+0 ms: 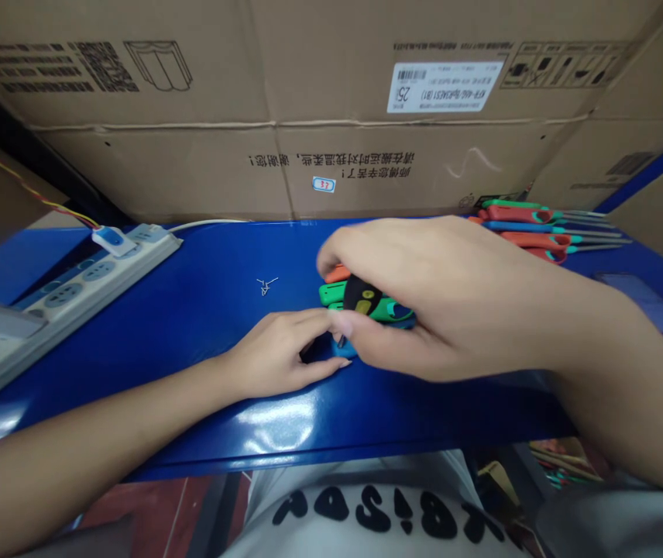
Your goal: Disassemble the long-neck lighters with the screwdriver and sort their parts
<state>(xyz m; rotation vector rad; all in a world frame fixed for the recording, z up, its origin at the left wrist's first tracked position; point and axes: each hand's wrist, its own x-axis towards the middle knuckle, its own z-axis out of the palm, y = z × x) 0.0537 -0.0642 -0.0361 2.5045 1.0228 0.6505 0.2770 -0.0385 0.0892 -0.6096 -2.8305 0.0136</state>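
My right hand is closed around a small black electric screwdriver with a yellow button, its tip angled down toward my left fingers. Below that tip, my left hand grips a blue plastic handle between thumb and fingers; much of the handle is hidden. Behind the screwdriver lie a green handle and an orange handle, partly covered by my right hand. A small cluster of screws rests on the blue table, left of the handles.
A pile of red, green and blue-handled tools with thin metal shafts lies at the back right. Along the left runs a white power strip with plugs and a cable. A large cardboard box stands behind the blue table.
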